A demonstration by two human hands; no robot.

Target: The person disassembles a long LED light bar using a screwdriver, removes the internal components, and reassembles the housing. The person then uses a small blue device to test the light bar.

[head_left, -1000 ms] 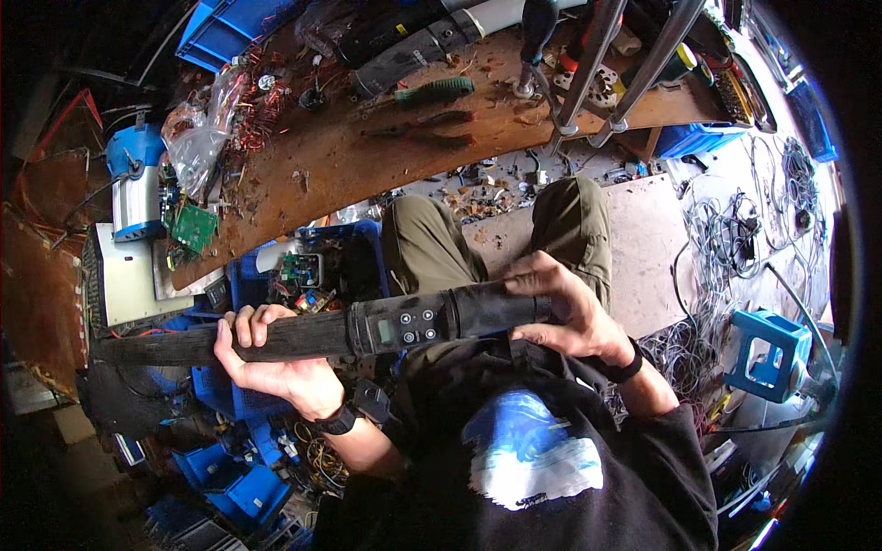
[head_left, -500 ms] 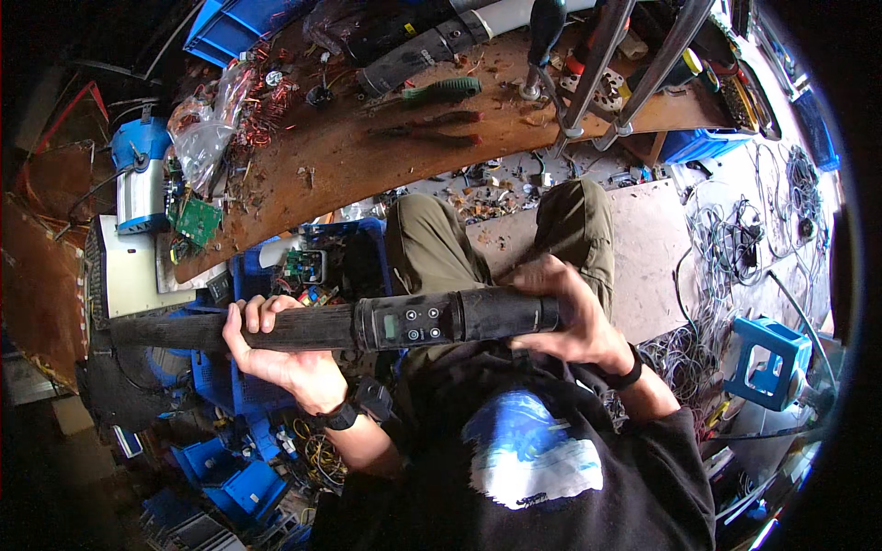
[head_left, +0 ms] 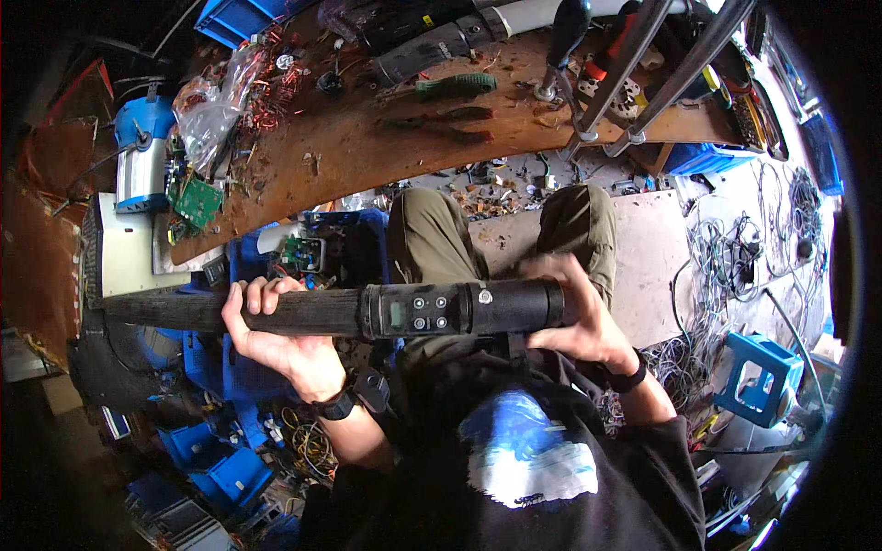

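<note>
A long black tube-shaped device (head_left: 367, 310) lies level across my lap, with a small panel of round buttons (head_left: 424, 312) on its middle. My left hand (head_left: 280, 344) is wrapped around the thinner, rough left part of the tube from below. My right hand (head_left: 583, 317) grips the thicker smooth right end, fingers curled over the top. The tube's far left end reaches toward a white box. My knees in olive trousers (head_left: 432, 234) show behind the device.
A worn wooden bench (head_left: 386, 138) curves across the top with pliers (head_left: 441, 119), a green-handled tool (head_left: 455, 85), a circuit board (head_left: 195, 200) and plastic bags. Blue bins (head_left: 220, 468) stand at lower left, tangled wires (head_left: 726, 266) and a blue frame (head_left: 758, 376) at right.
The tube has shifted slightly to the right and levelled in my hands. My right hand has slid further onto its right end; the left grip stays.
</note>
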